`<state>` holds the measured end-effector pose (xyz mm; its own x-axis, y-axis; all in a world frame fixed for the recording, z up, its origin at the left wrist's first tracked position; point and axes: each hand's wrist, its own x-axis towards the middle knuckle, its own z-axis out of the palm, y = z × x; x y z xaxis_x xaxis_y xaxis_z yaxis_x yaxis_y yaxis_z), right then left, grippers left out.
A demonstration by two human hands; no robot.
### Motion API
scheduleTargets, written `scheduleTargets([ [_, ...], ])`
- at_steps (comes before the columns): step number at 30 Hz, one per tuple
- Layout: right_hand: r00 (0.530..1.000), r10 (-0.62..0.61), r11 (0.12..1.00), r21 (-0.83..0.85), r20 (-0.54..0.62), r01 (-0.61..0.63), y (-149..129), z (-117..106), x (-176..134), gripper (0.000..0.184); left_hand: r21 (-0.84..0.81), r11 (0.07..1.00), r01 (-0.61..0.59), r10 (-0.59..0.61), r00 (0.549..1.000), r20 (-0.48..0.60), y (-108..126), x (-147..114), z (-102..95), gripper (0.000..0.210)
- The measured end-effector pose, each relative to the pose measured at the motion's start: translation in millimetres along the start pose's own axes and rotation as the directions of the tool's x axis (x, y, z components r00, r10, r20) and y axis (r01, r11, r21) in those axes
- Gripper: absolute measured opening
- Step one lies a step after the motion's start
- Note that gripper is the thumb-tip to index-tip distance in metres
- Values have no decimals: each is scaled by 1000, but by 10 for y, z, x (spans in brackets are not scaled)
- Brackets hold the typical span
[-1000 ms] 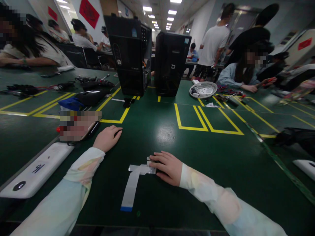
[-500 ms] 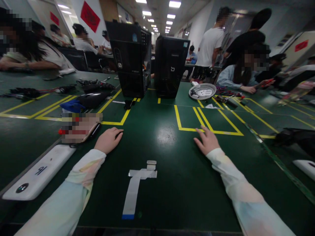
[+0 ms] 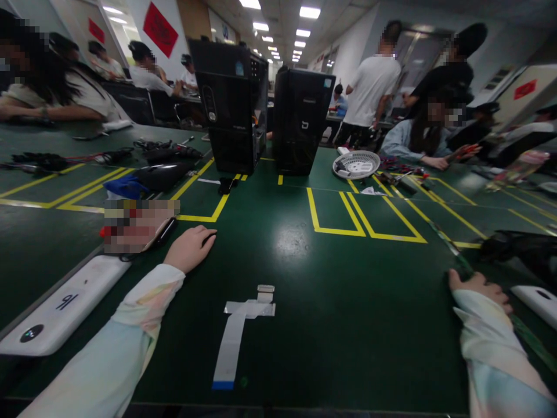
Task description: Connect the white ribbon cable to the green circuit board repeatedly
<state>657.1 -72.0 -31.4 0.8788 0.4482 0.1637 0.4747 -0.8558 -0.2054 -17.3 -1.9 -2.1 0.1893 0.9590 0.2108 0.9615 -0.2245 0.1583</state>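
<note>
My left hand (image 3: pixel 190 248) rests on the green tabletop (image 3: pixel 339 325), its fingers stretched out and slightly curled, holding nothing. Just left of it lies a phone in a pinkish case (image 3: pixel 167 229), partly blurred out. On the right, my right hand (image 3: pixel 480 287) lies palm down with its fingers apart, over the strip of green tape along the table seam. Nothing shows in its grasp. Between the hands and nearer to me, a flat white ribbon cable (image 3: pixel 229 348) with a blue end lies on the table, apart from both hands.
A white device marked 16 (image 3: pixel 65 305) lies at the left. Two black computer towers (image 3: pixel 300 125) stand ahead. A white basket (image 3: pixel 357 165) and tangled cables lie farther back. Another white device (image 3: pixel 537 302) sits far right. Several people sit or stand around.
My right hand has moved right and toward me, from the yellow tape lines to the table seam. My left hand and the ribbon cable have stayed in place.
</note>
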Motion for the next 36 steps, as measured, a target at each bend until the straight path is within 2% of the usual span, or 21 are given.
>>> scheduleTargets([
  [6,988,-149,989,15,42,148,10,40,68,81,3,1000,-2,2,1000,8,-7,-8,-6,51],
  [8,967,-243,970,24,80,242,-16,30,62,83,0,1000,3,-3,1000,11,-3,-9,-13,50],
  [10,920,-372,928,46,127,369,-65,21,35,83,0,1000,6,-6,1000,19,1,-7,-18,51],
  [14,763,-629,778,115,150,618,-204,50,-107,76,17,1000,-6,6,1000,14,3,-5,-12,52],
  [20,545,-831,557,189,113,809,-415,167,-436,70,21,1000,-8,8,1000,12,-12,-3,5,52],
  [25,279,-960,265,256,-18,930,-553,176,-712,62,17,1000,-10,9,1000,12,-11,-3,-2,51],
  [27,197,-979,177,272,-47,946,-610,149,-830,58,18,1000,-6,5,1000,12,0,-5,-9,50],
  [31,65,-996,44,280,-64,959,-749,73,-1109,55,11,1000,-6,6,1000,-4,22,-11,-17,50],
  [34,-7,-998,-27,286,-70,958,-875,20,-1380,56,13,1000,-13,13,1000,-7,20,-11,-15,50],
  [36,-37,-997,-56,293,-69,954,-964,-12,-1594,57,20,1000,-16,16,1000,-3,12,-8,-12,51],
])
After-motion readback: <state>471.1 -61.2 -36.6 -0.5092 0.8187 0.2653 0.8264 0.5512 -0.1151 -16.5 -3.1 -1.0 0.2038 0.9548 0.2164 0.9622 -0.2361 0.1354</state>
